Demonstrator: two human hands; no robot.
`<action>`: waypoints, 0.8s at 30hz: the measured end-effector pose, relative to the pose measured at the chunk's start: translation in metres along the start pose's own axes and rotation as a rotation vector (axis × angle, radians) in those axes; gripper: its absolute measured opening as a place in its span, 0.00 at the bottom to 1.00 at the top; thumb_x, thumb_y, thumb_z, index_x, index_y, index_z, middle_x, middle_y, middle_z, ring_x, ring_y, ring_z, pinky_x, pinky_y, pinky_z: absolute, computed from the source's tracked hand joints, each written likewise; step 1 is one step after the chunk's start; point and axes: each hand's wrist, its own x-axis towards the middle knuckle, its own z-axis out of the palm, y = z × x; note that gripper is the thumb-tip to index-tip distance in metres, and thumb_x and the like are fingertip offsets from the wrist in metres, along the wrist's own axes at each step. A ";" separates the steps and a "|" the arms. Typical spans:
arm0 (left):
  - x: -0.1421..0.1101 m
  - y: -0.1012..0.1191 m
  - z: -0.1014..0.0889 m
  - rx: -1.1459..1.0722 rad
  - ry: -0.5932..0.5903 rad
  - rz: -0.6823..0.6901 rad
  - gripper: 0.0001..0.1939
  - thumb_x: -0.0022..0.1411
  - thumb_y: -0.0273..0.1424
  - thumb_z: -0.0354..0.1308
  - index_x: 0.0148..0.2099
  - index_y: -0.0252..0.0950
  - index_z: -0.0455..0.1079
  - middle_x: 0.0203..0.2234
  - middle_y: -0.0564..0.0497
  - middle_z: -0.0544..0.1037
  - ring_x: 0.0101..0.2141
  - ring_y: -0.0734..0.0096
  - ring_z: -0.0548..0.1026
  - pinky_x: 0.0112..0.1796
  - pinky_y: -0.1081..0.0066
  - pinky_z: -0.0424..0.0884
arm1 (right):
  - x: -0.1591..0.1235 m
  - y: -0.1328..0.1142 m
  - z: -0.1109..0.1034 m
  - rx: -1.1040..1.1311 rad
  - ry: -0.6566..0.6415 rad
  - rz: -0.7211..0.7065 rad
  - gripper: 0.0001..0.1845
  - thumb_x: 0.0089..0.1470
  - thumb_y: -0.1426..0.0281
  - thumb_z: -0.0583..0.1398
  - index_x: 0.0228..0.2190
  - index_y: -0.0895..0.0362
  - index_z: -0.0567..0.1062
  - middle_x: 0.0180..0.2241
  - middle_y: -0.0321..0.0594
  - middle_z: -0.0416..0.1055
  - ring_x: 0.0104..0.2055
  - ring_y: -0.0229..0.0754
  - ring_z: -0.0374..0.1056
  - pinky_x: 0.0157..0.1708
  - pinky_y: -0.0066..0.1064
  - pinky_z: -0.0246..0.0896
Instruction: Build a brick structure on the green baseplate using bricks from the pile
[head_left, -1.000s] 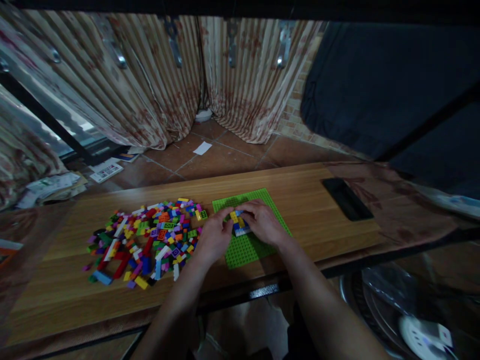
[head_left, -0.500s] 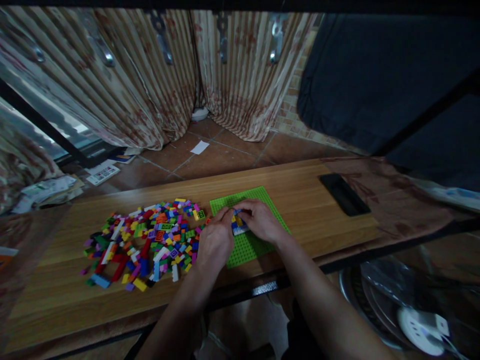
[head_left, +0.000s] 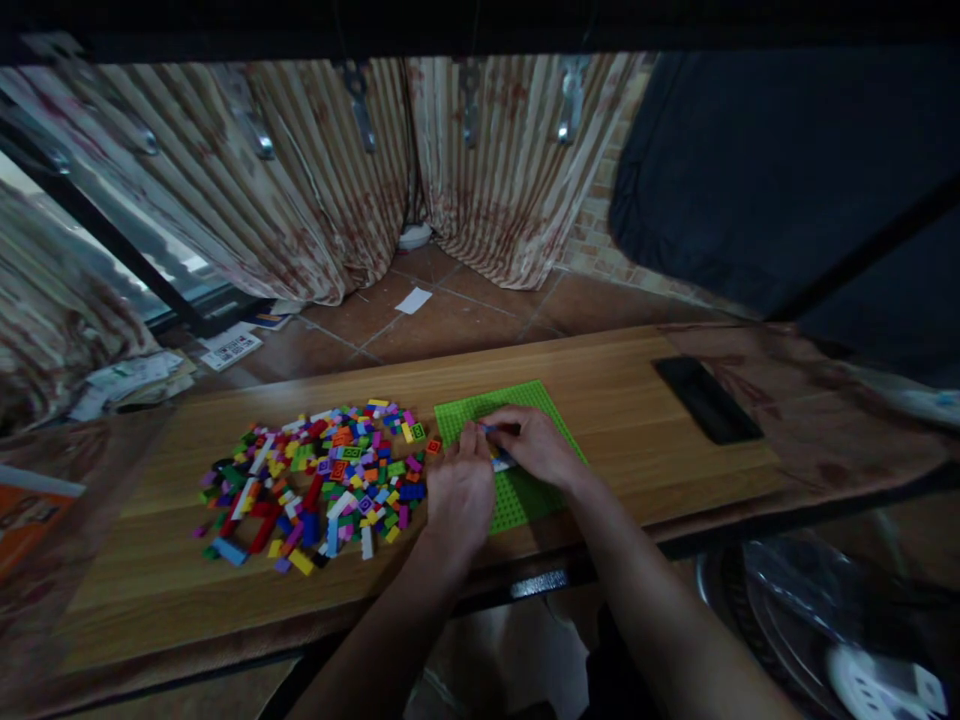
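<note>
A green studded baseplate [head_left: 517, 505] lies on the wooden board, with both my hands over its middle. My right hand [head_left: 534, 440] has thumb and fingertips pinched together at a small blue toy brick [head_left: 491, 429]. Close beside it, my left hand [head_left: 463, 490] has its fingers bent and pressed together; whatever they grip is hidden behind the hand. Beneath the fingers a small build of toy bricks [head_left: 501, 461] shows in part, white with some yellow and blue. My hands cover most of it.
Left of the baseplate spreads a pile of loose coloured bricks [head_left: 296, 465] on the wooden board [head_left: 150, 590]. A single orange brick [head_left: 433, 446] lies near the baseplate's left edge. A black phone-like slab [head_left: 707, 400] rests toward the right end.
The whole view has shifted, so everything appears farther right and slightly lower. My left hand has come further over the brick build, which now shows less. Both hands stay together over the baseplate.
</note>
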 end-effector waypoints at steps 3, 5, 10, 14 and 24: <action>-0.002 -0.002 0.005 -0.025 0.027 -0.013 0.26 0.62 0.20 0.43 0.62 0.34 0.61 0.59 0.40 0.66 0.48 0.59 0.74 0.47 0.62 0.72 | -0.002 0.002 0.000 0.021 -0.004 0.003 0.13 0.51 0.75 0.60 0.36 0.51 0.81 0.38 0.37 0.78 0.39 0.42 0.73 0.44 0.39 0.68; -0.003 -0.004 0.008 -0.057 0.037 -0.015 0.26 0.63 0.21 0.43 0.63 0.34 0.60 0.60 0.39 0.65 0.49 0.58 0.73 0.47 0.61 0.72 | -0.003 0.003 0.001 0.039 -0.001 0.008 0.13 0.51 0.74 0.60 0.38 0.51 0.81 0.39 0.38 0.78 0.40 0.42 0.73 0.44 0.39 0.68; -0.003 -0.009 0.011 -0.161 0.071 -0.011 0.24 0.65 0.23 0.42 0.62 0.34 0.60 0.59 0.40 0.66 0.49 0.60 0.73 0.47 0.63 0.72 | -0.003 0.005 0.001 0.074 0.023 0.059 0.16 0.51 0.71 0.61 0.43 0.51 0.78 0.44 0.40 0.77 0.44 0.45 0.73 0.48 0.43 0.67; 0.001 -0.022 0.005 -0.257 0.138 -0.081 0.22 0.65 0.24 0.42 0.60 0.35 0.61 0.56 0.41 0.69 0.49 0.63 0.73 0.46 0.67 0.72 | -0.003 0.007 0.000 0.056 0.025 0.073 0.15 0.51 0.70 0.61 0.43 0.53 0.78 0.44 0.41 0.77 0.44 0.45 0.74 0.49 0.43 0.67; 0.013 -0.082 -0.005 -0.268 0.183 -0.304 0.16 0.59 0.28 0.54 0.50 0.38 0.72 0.48 0.45 0.75 0.48 0.64 0.73 0.51 0.67 0.69 | -0.004 0.004 -0.003 -0.011 0.057 0.117 0.14 0.54 0.66 0.60 0.42 0.54 0.79 0.42 0.42 0.78 0.40 0.46 0.74 0.42 0.42 0.68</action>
